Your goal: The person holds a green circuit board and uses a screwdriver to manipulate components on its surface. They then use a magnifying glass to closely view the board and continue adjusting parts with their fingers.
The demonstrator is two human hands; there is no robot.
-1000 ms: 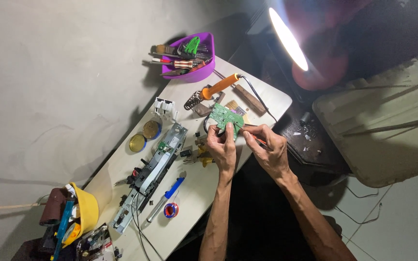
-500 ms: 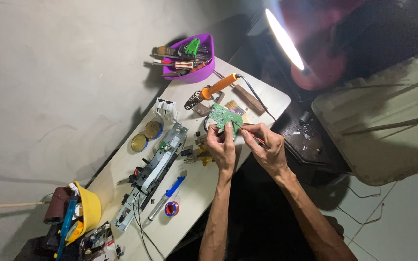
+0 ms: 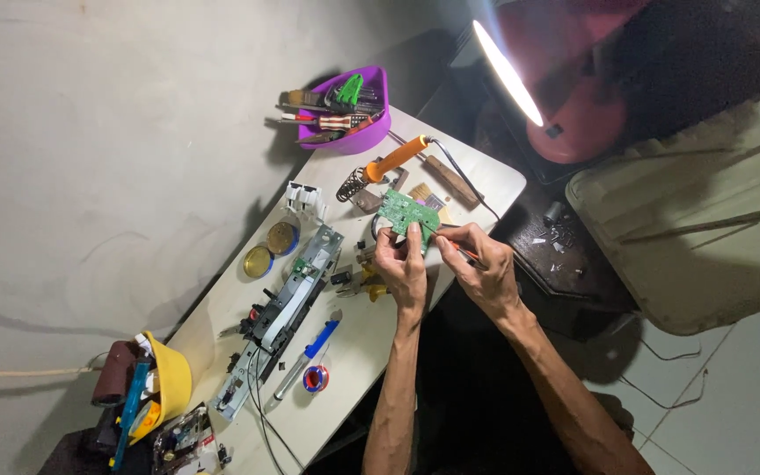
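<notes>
My left hand [image 3: 402, 267] grips a small green circuit board [image 3: 405, 211] by its near edge and holds it just above the white table [image 3: 485, 171]. My right hand [image 3: 480, 268] is closed on a thin tool with an orange handle [image 3: 465, 254], its tip pointing toward the board's right edge. Both forearms reach in from the bottom of the view. An orange-handled soldering iron [image 3: 395, 159] rests on its coiled stand [image 3: 348, 186] just beyond the board.
A purple tub of tools [image 3: 355, 113] sits at the table's far end. A long metal chassis [image 3: 281, 312], two round tins [image 3: 271, 249], a blue-handled tool [image 3: 308, 350], a solder spool [image 3: 314, 379] and a yellow container [image 3: 169, 380] lie to the left. A lit lamp [image 3: 507, 72] hangs over the right.
Both hands and the board stay in nearly the same place; the right hand's tool has shifted slightly against the board's edge.
</notes>
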